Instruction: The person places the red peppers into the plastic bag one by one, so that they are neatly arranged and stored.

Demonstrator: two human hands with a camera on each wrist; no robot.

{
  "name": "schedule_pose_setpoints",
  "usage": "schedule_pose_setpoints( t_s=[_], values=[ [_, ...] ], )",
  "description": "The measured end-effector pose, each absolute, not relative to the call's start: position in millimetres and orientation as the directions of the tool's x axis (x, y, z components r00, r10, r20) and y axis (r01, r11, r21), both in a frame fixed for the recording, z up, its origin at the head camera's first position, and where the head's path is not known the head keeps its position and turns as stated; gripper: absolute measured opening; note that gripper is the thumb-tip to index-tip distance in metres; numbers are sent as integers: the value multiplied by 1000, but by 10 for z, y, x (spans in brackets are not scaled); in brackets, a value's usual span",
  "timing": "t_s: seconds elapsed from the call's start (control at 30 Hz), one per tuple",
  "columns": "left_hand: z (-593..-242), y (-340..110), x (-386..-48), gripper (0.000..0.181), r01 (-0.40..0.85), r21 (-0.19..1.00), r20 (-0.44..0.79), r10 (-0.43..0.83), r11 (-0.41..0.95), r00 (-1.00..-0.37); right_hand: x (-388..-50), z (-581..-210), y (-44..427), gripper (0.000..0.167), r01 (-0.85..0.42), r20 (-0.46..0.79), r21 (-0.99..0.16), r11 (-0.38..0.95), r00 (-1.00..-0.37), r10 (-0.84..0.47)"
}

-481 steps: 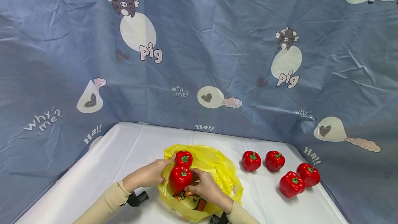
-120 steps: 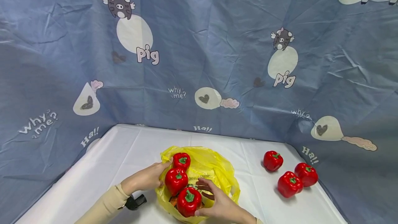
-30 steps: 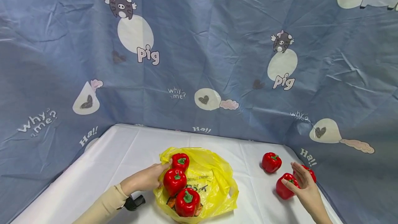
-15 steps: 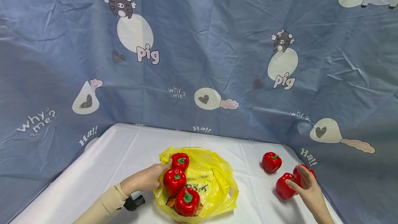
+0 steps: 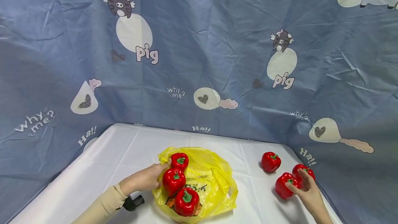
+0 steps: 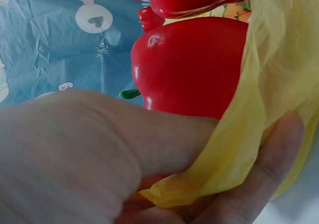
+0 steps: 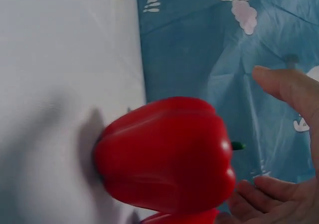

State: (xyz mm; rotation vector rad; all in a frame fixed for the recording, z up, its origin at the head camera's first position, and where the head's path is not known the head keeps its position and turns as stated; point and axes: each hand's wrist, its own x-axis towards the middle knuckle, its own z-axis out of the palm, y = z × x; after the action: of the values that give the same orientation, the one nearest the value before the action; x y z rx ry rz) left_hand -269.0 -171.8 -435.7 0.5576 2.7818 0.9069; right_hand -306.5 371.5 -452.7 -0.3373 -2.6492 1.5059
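Observation:
My left hand [image 5: 144, 179] pinches the left rim of a yellow plastic bag [image 5: 222, 179], thumb inside and fingers outside in the left wrist view. Three red bell peppers sit in the bag: a back one [image 5: 178, 158], a middle one [image 5: 172, 182] and a front one [image 5: 183, 207]. At the right, my right hand [image 5: 311, 195] hovers over a near bell pepper [image 5: 282, 187] and a far bell pepper [image 5: 297, 173]. Its thumb and fingers are spread. In the right wrist view the hand is beside the stem end of a bell pepper [image 7: 167, 154], thumb clear of it.
Another red bell pepper [image 5: 271, 162] stands alone, left of and behind that pair. A white cloth covers the table [image 5: 124, 158]. Behind it hangs a blue curtain [image 5: 199, 61] with pig prints. A black wrist camera [image 5: 133, 203] is strapped under the left wrist.
Since the oldest frame, a third pepper has come into the bag from the table. My right hand let it go, moved right, and has lowered slightly over the pair. The left hand keeps its hold.

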Motion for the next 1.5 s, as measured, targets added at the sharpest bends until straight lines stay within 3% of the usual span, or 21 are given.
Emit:
schedule_pose_setpoints(
  t_s=[0.2,0.5,0.93,1.5],
  values=[
    [-4349,-1722,-2680,80,294,600,-37,393,744,-919,-3092,-4655,3718,108,155,-62,-848,508,-979,195],
    [-4339,-1725,-2671,79,285,589,-42,380,757,-924,-3159,-4817,3759,107,205,-103,-746,634,-975,195],
    [-4341,-1718,-2670,79,255,587,-57,354,768,-934,-3151,-4838,3746,138,290,-156,-745,601,-951,266],
    [-4338,-1721,-2674,79,270,588,-51,369,763,-928,-3108,-4692,3588,120,259,-129,-753,605,-960,250]
  ],
)
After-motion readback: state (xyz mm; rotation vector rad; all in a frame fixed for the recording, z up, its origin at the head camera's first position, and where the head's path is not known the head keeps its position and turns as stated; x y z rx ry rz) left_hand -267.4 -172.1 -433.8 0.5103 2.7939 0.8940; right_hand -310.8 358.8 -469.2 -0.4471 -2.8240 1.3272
